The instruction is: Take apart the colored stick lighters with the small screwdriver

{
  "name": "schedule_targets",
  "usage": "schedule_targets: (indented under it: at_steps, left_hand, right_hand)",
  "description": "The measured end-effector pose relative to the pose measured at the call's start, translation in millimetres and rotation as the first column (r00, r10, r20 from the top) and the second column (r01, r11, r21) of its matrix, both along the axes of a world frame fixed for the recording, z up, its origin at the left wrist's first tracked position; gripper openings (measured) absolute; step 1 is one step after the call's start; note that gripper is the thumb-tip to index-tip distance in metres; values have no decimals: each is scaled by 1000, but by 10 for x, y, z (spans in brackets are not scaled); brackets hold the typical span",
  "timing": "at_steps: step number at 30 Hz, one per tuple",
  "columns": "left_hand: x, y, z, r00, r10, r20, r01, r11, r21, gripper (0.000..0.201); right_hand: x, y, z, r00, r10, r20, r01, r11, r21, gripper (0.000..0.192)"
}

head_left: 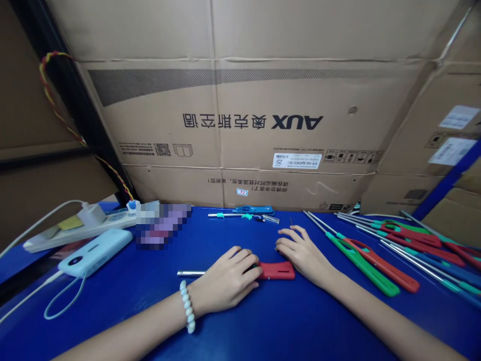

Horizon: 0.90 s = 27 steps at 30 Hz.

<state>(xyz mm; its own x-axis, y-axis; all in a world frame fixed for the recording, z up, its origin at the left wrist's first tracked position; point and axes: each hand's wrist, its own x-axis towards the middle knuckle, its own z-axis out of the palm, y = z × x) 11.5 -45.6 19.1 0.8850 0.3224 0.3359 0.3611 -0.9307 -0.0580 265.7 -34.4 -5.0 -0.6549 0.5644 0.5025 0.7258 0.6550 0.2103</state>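
My left hand (233, 278), with a beaded bracelet at the wrist, is wrapped over a long-necked lighter with a red handle (280, 271). The lighter lies on the blue table, its silver tube (191, 274) pointing left and its middle hidden by my fingers. Just right of the handle's end is my right hand (304, 253), low over the table with bent fingers. A tiny dark tip shows at its lower fingertips; what it belongs to is too small to tell. Beyond that hand stands a thin dark pin-like piece (290, 221).
To the right lie a green lighter (364, 263), an orange lighter (387, 265) and several more. Small tools, including a blue-handled one (253, 209), lie along the cardboard wall (240, 90). At left are a light blue power bank (95, 250) and a power strip (116, 219) with cables.
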Motion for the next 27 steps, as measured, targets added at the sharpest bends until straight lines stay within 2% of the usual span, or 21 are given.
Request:
schedule_targets:
  at_steps: [7, 23, 27]
  left_hand:
    - [5, 4, -7, 1000, -1, 9, 1, 1000, -2, 20]
    - [15, 5, 3, 1000, -7, 28, 8, 1000, -22, 22]
    - [13, -1, 9, 1000, 7, 3, -7, 999, -35, 21]
  right_hand:
    - [9, 10, -10, 999, 21, -42, -21, 1000, -13, 14]
    - [9, 9, 9, 987, 52, 154, -65, 995, 81, 14]
    - [22, -13, 50, 997, 70, 30, -72, 996, 48, 18]
